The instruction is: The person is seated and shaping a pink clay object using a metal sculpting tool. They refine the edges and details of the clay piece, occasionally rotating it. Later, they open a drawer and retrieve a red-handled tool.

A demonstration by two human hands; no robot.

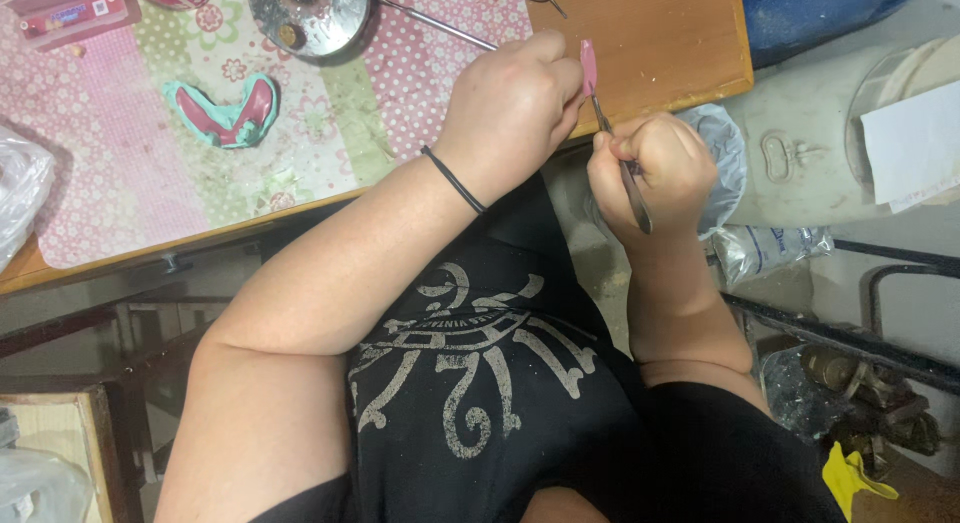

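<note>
Soft, even indoor light falls from above, brightest on the worktop [640,43] beyond the left hand [510,108]. Glare flashes off the metal bowl [310,18] past that hand. Below both hands it dims into shadow. Focus is slightly soft throughout.

Landmark: wooden table [660,43].
- Pink flat rectangular box [70,13], red label on lid: far-left top corner of table.
- White paper sheet [915,148]: right of table, on pale round container.
- Clear crinkled plastic packet [770,248]: below table's right corner, near floor.
- Clear plastic bag [20,198]: table's left edge.
</note>
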